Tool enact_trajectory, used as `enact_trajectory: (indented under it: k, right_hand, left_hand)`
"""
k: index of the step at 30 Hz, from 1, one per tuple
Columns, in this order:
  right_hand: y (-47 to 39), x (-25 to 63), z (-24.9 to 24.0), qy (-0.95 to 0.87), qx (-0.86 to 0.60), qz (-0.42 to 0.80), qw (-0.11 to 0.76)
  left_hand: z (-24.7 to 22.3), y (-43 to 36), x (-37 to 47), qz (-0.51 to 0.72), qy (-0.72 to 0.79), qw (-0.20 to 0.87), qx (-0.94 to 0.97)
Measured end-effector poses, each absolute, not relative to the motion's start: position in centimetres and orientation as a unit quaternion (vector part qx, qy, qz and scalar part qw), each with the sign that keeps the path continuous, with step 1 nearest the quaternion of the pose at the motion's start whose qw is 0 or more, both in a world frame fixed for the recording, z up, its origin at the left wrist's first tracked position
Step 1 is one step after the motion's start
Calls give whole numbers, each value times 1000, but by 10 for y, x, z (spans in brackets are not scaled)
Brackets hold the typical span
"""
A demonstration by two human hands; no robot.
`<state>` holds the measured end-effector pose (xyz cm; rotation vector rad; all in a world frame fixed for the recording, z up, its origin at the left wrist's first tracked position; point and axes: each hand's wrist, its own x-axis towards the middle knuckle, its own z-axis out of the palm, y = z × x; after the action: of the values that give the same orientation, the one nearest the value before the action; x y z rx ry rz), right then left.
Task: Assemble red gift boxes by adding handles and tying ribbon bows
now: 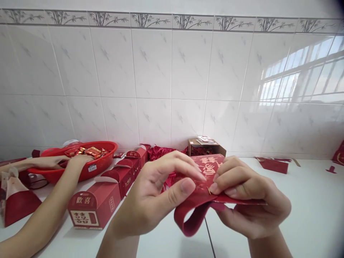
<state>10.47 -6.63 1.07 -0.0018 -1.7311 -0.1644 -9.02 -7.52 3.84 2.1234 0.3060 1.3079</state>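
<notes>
A red card piece point(200, 181) with gold characters is held up in front of me, its near end curled into a loop. My left hand point(163, 193) holds its left side, thumb and fingers around the edge. On the right, my right hand point(247, 193) pinches the card's other side, fingertips on top and thumb beneath. A small gold-coloured strip shows beside my right fingertips. Nearest to my left hand stands a closed red box point(92, 204) with gold characters, at the front of a row of similar boxes point(125, 175).
Another person's arms point(53, 204) reach into a red basin point(94, 168) of wrapped sweets at the left. Behind my hands are red shredded paper point(161, 152) and a cardboard box point(220, 150). A flat red piece point(272, 165) lies at the back right, near the tiled wall.
</notes>
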Motion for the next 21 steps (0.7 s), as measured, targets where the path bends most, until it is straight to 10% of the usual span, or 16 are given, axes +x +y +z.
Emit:
enact_trajectory:
  k: [21]
  right_hand:
    - [-66, 106, 11, -748, 0, -83, 659]
  left_hand:
    - [35, -70, -85, 482, 82, 316, 813]
